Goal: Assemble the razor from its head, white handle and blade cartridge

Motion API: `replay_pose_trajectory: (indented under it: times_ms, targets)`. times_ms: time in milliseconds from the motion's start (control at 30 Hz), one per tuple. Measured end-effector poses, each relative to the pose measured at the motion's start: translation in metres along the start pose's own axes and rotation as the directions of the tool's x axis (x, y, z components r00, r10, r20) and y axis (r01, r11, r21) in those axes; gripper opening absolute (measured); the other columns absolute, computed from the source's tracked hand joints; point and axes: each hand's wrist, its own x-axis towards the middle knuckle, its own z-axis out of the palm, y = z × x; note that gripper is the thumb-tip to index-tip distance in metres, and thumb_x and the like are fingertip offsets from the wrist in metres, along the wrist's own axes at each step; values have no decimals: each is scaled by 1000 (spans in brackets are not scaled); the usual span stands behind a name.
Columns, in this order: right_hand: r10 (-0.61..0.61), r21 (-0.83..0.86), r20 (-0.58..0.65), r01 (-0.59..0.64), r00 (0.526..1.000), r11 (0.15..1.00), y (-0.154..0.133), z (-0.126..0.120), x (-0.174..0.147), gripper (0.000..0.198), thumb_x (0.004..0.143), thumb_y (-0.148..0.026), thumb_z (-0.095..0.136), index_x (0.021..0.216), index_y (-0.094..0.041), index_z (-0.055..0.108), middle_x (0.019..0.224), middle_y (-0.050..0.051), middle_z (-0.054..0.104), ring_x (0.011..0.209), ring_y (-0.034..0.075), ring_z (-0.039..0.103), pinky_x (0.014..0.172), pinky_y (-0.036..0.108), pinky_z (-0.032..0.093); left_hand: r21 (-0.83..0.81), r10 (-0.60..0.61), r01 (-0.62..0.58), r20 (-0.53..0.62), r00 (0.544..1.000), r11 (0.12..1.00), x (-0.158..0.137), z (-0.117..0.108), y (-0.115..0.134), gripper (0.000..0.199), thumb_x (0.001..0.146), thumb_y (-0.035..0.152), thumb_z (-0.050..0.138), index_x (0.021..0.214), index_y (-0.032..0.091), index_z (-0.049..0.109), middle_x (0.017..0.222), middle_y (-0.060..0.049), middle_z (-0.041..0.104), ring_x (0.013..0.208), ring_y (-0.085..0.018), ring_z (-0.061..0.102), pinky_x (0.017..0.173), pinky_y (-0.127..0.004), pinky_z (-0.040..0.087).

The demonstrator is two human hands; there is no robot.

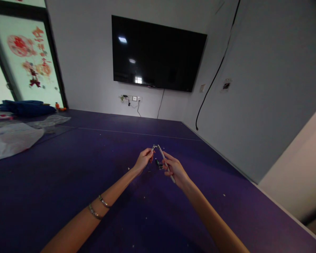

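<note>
The left hand (pixel 143 161) is pinching one end of a pale bent strip (pixel 161 151) while the right hand (pixel 177 171) is gripping its longer arm, both holding it over the purple surface (pixel 107 207) beside a circuit-board-like piece (pixel 160 166), apparently manipulating the bend, the next move seemingly calling for steady fingers.

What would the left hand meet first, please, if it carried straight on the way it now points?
The left hand would probably first meet the upper part of the pale strip held in the right hand, though depth is unclear from this single view.
</note>
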Motion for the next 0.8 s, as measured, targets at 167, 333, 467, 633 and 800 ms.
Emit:
replay_pose_trajectory:
  times_ms: [167,333,467,633,800]
  targets:
    - [-32,-5,2,32,999,999,7,1,-14,45,71,-14,57,116,-20,55,65,-2,52,43,4,41,30,11,18,1,-51,51,4,999,999,-3,0,-1,28,74,42,55,84,16,56,57,5,41,48,-7,39,43,-17,27]
    - [-64,-8,-28,64,998,998,7,1,-17,49,71,-16,57,119,-20,52,64,-2,54,40,4,38,30,12,16,-4,-71,71,-6,997,997,-5,2,1,29,72,44,57,82,16,57,57,5,40,47,-6,38,42,-16,25]
    - [-66,16,-21,66,998,998,8,2,-16,49,70,-16,58,119,-19,52,60,-4,50,37,2,32,30,12,15,8,-86,86,8,996,996,-8,6,2,28,73,43,56,80,16,57,54,6,39,45,-5,35,41,-17,23]
    - [-74,22,-22,74,997,997,12,4,-21,49,71,-18,59,119,-20,53,60,-5,48,37,2,32,31,12,16,6,-85,85,2,996,996,-8,7,3,27,73,42,56,81,16,57,56,6,39,46,-5,36,41,-16,22]
    - [-80,32,-56,82,995,996,9,6,-18,51,70,-15,57,121,-20,51,59,-5,48,37,3,31,31,12,15,2,-63,63,16,998,998,-8,10,2,29,72,44,57,79,15,57,54,6,40,44,-5,34,41,-18,24]
